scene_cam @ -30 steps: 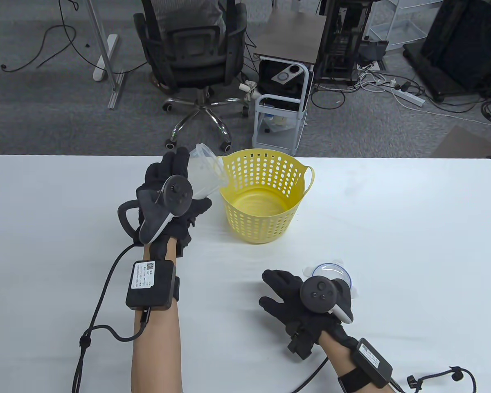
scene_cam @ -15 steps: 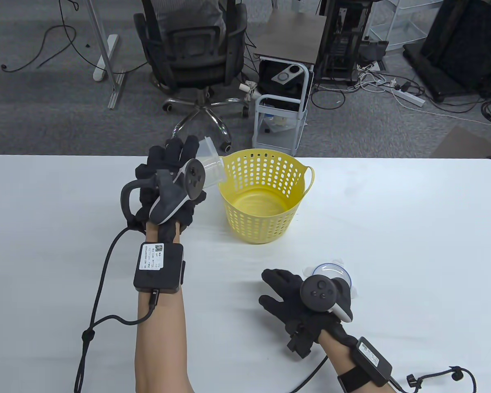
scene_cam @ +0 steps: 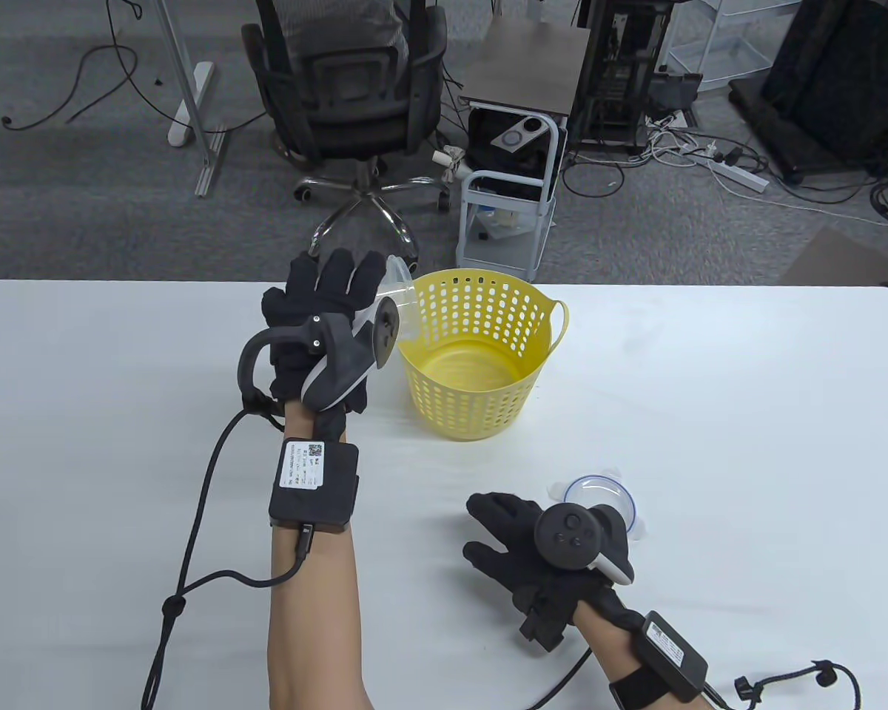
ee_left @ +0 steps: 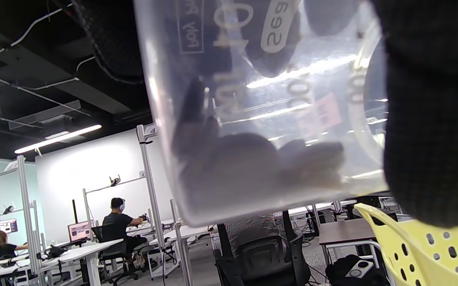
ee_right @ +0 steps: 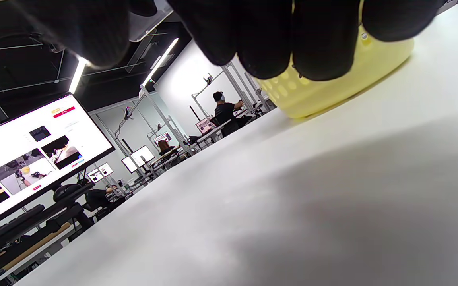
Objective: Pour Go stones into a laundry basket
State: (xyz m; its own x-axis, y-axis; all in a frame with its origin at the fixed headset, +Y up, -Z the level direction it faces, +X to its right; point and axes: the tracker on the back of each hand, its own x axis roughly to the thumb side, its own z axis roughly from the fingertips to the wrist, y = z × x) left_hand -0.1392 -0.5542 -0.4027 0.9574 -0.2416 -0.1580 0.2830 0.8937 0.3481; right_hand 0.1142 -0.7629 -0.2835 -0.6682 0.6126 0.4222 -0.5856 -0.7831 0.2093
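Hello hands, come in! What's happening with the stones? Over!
Left hand grips tipped clear cup at yellow basket rim. Dark stones inside cup. Right hand rests on table. Nothing blocking.

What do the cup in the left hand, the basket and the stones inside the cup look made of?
Cup: clear, glossy plastic, apparently; the glove shows through its wall and print marks it. Basket: yellow moulded plastic, likely, with punched holes, a smooth rim and a handle loop. Stones: dark rounded pieces blurred behind the wall; material cannot be told.
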